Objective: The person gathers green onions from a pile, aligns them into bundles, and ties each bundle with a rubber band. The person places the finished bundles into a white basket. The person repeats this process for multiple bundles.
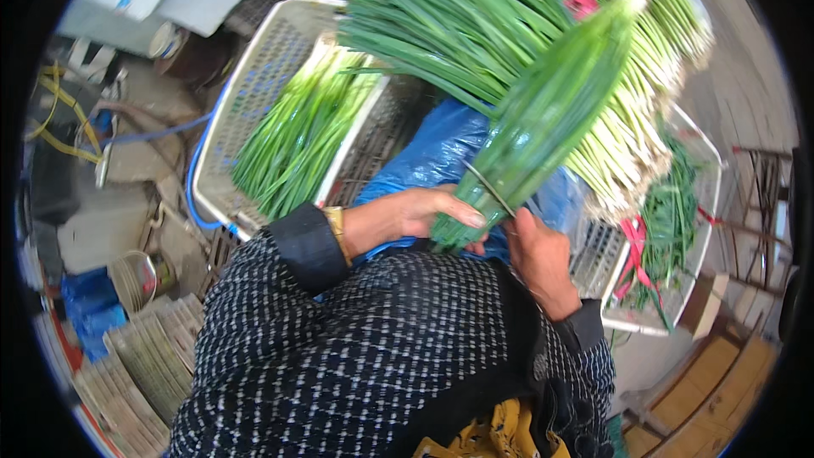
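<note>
A bundle of leafy green stalks, apparently garlic chives or green garlic (553, 102), slants up from my lap with its pale root end at the upper right. Around its leaf end my left hand (439, 213) is closed, thumb on top. A thin tie (488, 187) crosses the bundle just above that thumb. At the tie's right end my right hand (540, 254) has its fingers closed, seemingly pinching it. Blue plastic sheeting (439, 140) lies under the bundle. Behind it is a large heap of green stalks with whitish roots (470, 19).
A white plastic crate (206, 172) at the left holds more green stalks (305, 133). Another white crate (706, 235) at the right contains loose greens and pink-red ribbon (633, 254). Blue hose (194, 197) runs beside the left crate. Stacked crates (140, 356) stand at the lower left.
</note>
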`<act>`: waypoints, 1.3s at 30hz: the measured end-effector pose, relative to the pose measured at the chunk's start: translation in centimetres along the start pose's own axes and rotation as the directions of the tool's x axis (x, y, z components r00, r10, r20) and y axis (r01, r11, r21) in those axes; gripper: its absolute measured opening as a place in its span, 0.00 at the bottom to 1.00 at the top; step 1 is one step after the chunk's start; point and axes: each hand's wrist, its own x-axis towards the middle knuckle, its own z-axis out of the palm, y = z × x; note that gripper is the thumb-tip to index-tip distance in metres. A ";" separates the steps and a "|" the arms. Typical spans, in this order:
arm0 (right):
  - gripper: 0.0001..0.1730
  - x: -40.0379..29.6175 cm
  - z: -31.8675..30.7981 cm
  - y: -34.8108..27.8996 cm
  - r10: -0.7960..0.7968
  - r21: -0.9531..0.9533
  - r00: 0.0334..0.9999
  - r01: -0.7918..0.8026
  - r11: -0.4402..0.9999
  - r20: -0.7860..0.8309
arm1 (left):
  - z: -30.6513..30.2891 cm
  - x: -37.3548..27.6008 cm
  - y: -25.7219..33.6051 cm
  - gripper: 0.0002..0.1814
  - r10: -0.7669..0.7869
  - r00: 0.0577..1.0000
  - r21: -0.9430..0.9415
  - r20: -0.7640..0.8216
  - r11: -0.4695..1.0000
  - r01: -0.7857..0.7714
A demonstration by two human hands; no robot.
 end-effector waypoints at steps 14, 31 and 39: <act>0.09 -0.7 1.1 1.0 0.106 -0.320 0.975 -0.039 0.947 0.195 | 2.8 0.8 -1.5 0.12 0.284 0.872 0.402 -0.399 0.909 -0.112; 0.09 0.4 2.9 1.6 -0.049 -0.478 0.975 0.148 0.866 0.215 | 2.2 3.0 -2.7 0.19 0.401 0.738 0.596 -0.543 0.803 0.002; 0.12 -0.7 3.1 2.8 0.001 -0.478 0.969 0.121 0.870 0.246 | 3.3 1.7 -2.6 0.14 0.372 0.749 0.557 -0.549 0.831 -0.005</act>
